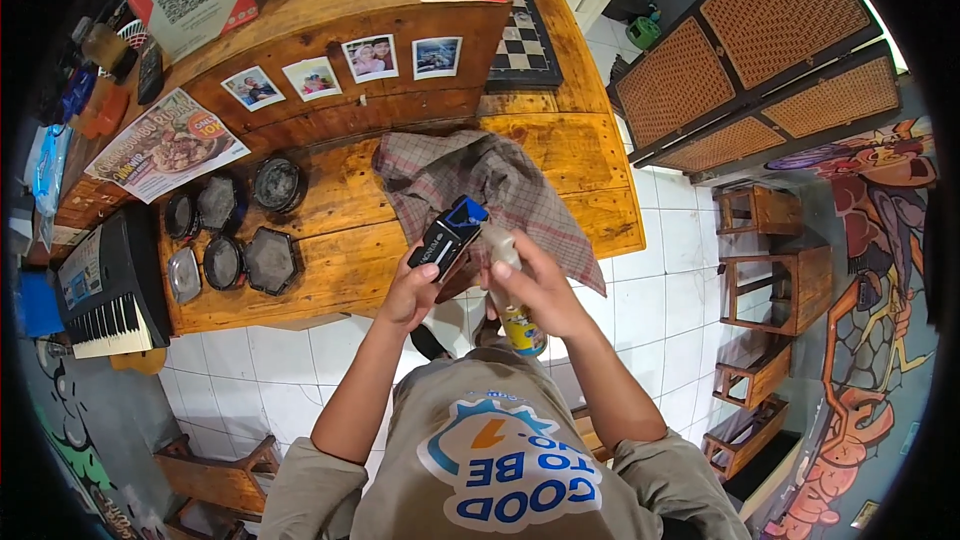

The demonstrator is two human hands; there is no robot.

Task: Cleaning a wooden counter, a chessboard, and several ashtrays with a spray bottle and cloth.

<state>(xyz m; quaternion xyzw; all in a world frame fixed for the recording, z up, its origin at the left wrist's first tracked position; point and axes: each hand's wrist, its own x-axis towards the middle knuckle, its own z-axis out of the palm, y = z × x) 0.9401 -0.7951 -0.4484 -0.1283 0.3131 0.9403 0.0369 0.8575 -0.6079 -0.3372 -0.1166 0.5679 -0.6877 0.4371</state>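
Note:
My left hand [408,292] grips a small black box-shaped container [447,242] with white lettering on its side and a blue inside showing at its top end. In my right hand [548,298] is a spray bottle [523,332] with a pale trigger head and a yellow and blue label; the head is close to the container's blue end. Behind both hands a crumpled grey-brown checked cloth [545,202] lies on the wooden table [350,275] and hangs over its front edge.
Several black ashtray-like dishes [272,260] stand on the table's left part, beside an electronic keyboard [108,285]. A raised wooden ledge [330,105] with photos runs behind. A chessboard [525,40] lies at the far right. Wooden stools [775,290] line the right wall.

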